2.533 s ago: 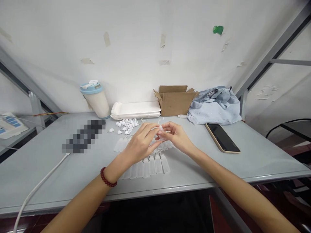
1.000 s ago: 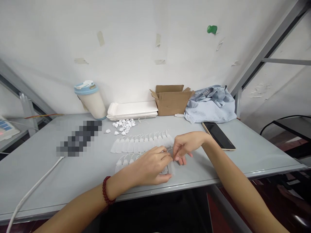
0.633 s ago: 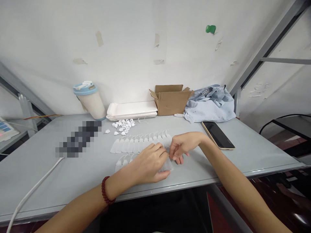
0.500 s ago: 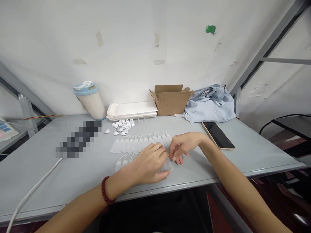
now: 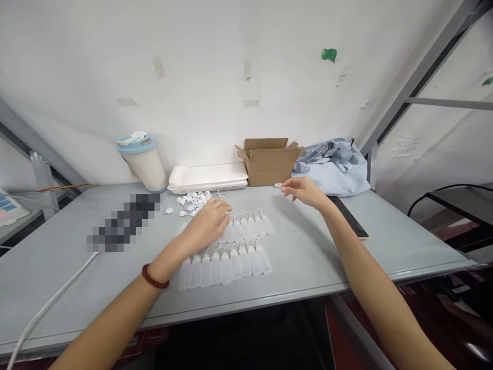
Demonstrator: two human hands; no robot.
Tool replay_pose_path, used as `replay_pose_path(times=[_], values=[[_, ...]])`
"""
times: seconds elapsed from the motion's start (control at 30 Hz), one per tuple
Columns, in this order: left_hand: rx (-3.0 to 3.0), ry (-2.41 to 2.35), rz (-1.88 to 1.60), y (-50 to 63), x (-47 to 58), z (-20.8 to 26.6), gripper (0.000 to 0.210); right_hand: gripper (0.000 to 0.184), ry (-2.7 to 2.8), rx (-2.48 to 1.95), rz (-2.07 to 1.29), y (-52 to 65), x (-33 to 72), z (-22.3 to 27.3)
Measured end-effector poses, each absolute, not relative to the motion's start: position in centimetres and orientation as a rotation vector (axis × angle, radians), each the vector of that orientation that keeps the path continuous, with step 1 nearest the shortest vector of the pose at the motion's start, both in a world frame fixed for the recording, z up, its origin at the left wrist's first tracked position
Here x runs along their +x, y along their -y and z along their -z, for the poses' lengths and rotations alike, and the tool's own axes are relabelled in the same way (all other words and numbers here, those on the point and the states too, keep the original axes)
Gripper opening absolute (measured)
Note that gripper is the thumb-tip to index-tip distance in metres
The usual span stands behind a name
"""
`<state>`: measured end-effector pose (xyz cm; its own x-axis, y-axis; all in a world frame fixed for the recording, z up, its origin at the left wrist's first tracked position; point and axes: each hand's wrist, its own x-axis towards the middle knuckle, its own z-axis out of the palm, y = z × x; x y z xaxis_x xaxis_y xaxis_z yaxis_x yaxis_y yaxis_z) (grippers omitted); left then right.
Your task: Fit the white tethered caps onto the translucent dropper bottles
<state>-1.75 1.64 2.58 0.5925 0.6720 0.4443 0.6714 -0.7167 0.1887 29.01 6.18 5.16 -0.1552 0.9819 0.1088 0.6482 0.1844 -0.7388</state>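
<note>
Away from the near row of bottles (image 5: 226,268), the left hand (image 5: 208,221) has shifted over the far row (image 5: 246,230), beside the white caps (image 5: 193,201); its fingers curl, their grip hidden. The right hand (image 5: 306,192) has lifted clear, half open, apparently holding nothing. That leaves the near row mostly uncovered on the tabletop (image 5: 296,267): slim, frosted, translucent bottles side by side, thin white strands (image 5: 262,237) curving from their necks.

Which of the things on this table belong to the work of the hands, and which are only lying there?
Seem to belong to the work:
bottles, in two rows, the back one partly hidden by the left hand
caps, loosely piled

Seem only lying there:
cup
phone
cloth
box and white stack, though their use is unclear
</note>
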Motion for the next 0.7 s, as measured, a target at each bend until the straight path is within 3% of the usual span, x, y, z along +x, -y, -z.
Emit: replay_pose_path(times=[0.1,0.17,0.4,0.7], values=[[2.786,-1.389,-0.665,-5.0,-3.4,-1.8,0.030,0.028,1.963,-1.730,-0.167,-7.8,29.8,-3.6],[2.786,-1.459,-0.528,-7.0,-3.8,-1.4,0.038,0.038,2.058,-1.753,-0.029,-8.5,30.1,-2.6],[2.831,-1.472,-0.342,-10.1,-3.4,-1.1,0.047,0.050,2.169,-1.891,0.054,-9.4,30.5,-0.5],[2.834,-1.498,-0.307,-10.2,-2.6,-1.6,0.027,0.042,2.218,-1.989,0.043,-9.4,30.3,-1.2]])
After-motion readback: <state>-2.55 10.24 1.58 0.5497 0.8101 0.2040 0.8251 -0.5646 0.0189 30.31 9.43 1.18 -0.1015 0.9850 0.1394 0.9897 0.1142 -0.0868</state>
